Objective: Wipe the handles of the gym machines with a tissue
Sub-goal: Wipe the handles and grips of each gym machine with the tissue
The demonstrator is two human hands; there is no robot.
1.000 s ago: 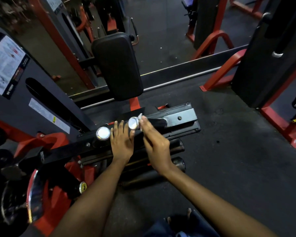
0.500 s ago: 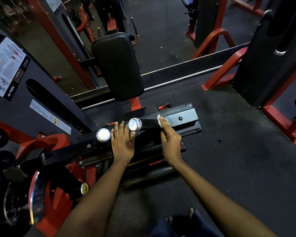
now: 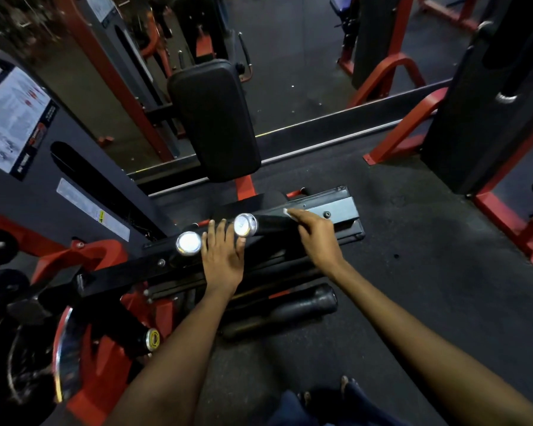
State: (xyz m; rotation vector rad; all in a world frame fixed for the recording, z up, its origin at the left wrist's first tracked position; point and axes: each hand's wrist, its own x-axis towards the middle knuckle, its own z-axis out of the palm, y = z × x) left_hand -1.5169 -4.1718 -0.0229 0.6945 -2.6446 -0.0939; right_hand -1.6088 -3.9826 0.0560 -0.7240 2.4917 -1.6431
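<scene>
A black back pad (image 3: 214,118) stands before a mirror (image 3: 290,56), an instruction placard (image 3: 11,118) left, dark rubber floor (image 3: 428,287) right.

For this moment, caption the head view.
Right hand wipes black handle with white tissue; left hand rests flat.

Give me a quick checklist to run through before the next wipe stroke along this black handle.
1. Tissue in the right hand: ok, a white corner shows at the fingertips.
2. Tissue on the black handle: ok, it sits at the handle's far end.
3. Left hand steadying the machine: ok, it rests flat on the black bar between the two chrome end caps.
4. Near chrome end cap reachable: ok, nothing lies between it and the tissue.
5. Tissue clean enough: cannot tell, too little shows.
</scene>
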